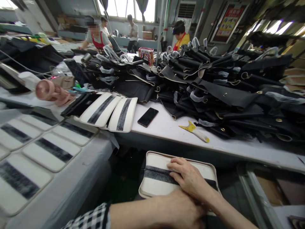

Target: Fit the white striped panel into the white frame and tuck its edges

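A white rounded panel (154,187) with a dark stripe and a raised rim lies in front of me, below the table edge. My right hand (187,175) rests on its face, fingers stretched out over the stripe and nothing gripped. From the left, my left hand (184,206) reaches across the panel's near edge, under my right forearm. Its fingers are hidden at the panel's near right side, so what they hold does not show.
Similar striped panels (51,149) cover the left table; two more (122,114) lean beside a phone (148,117). A yellow-and-white tool (194,131) lies near black bag pieces (214,95). A pink fan (53,92) stands left. Several people work behind.
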{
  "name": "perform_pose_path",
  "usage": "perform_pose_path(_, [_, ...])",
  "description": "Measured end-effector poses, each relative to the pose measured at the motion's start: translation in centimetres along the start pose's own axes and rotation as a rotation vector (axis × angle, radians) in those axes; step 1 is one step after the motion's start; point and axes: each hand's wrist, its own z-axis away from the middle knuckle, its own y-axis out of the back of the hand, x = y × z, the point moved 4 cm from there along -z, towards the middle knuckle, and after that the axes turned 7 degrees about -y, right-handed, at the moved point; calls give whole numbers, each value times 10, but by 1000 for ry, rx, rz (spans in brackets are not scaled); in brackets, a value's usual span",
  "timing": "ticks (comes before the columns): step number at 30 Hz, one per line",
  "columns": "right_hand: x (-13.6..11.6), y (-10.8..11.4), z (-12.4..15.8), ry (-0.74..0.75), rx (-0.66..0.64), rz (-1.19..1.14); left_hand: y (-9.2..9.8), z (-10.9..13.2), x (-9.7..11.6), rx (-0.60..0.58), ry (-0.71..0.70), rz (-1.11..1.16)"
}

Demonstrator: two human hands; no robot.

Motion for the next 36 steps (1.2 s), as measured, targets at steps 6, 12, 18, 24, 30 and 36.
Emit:
perform_pose_path(6, [0,-8,14,-10,5,17,34,75,-37,295,468,19])
perform_pose_path(12, [17,-21,32,18,115,-108,20,80,-53,178,448,-369])
perform_pose_path(18, [28,-19,47,32,174,-357,33,24,-58,149,270,-312])
perform_pose_path(24, [26,2,67,-57,144,-573,14,-15,-67,127,155,-237])
perform_pose_path(30, [119,44,73,-486,516,-687,0,-33,-69,67,249,-340])
perform_pose_path(36, [175,52,27,-581,328,-756,-3,-39,-69,64,240,-364])
